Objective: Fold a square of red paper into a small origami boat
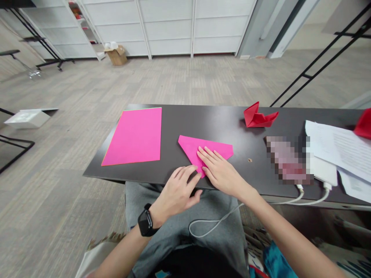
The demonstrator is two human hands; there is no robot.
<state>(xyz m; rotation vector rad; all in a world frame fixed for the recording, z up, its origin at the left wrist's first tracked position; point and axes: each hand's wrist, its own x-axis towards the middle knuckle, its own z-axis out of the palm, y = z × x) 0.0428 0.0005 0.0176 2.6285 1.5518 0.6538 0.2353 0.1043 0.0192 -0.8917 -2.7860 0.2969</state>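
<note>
A folded sheet of pink paper (189, 146) lies flat near the front edge of the dark table, its point towards me. Across its right half rests my right hand (218, 170), fingers stretched out and pressing on it. My left hand (180, 189), with a black watch on the wrist, touches the lower tip of the paper with its fingertips; its thumb and fingers are apart. The lower tip is partly covered by both hands. Left of the folded piece lies a stack of flat pink sheets (133, 135), with an orange edge showing.
A red folded paper boat (257, 117) stands at the back right. Farther right are a blurred-out phone (285, 160), a white power bank (323, 170) with cables, printed papers (348, 154) and another red piece (363, 124). The table (171, 116) ends just before my lap.
</note>
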